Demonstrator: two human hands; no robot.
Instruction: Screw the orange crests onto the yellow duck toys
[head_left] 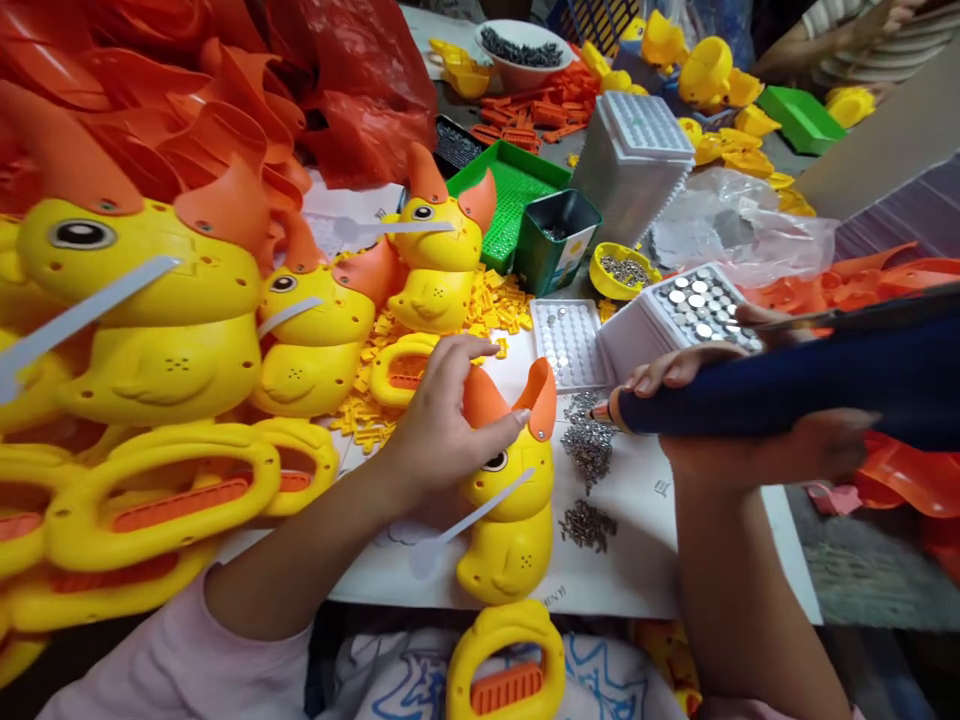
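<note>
The yellow toy [517,545] is lying near six o'clock in the view, its handle jutting past the white surface [637,575]. From the toy, the left hand [439,425] is arching in at about eleven, thumb and fingers spread beside the orange flaps [541,400]; whether it is pressing them I cannot tell. Toward two, the right hand [772,452] is gripping a blue driver [795,385], its tip pointing at small screws [589,452].

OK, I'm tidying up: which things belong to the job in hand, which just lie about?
Likely job: bird-shaped toy at left hand; power screwdriver in right hand; screw piles.
Probably lying about: clear plastic bag; blue basket; far green tray.
</note>
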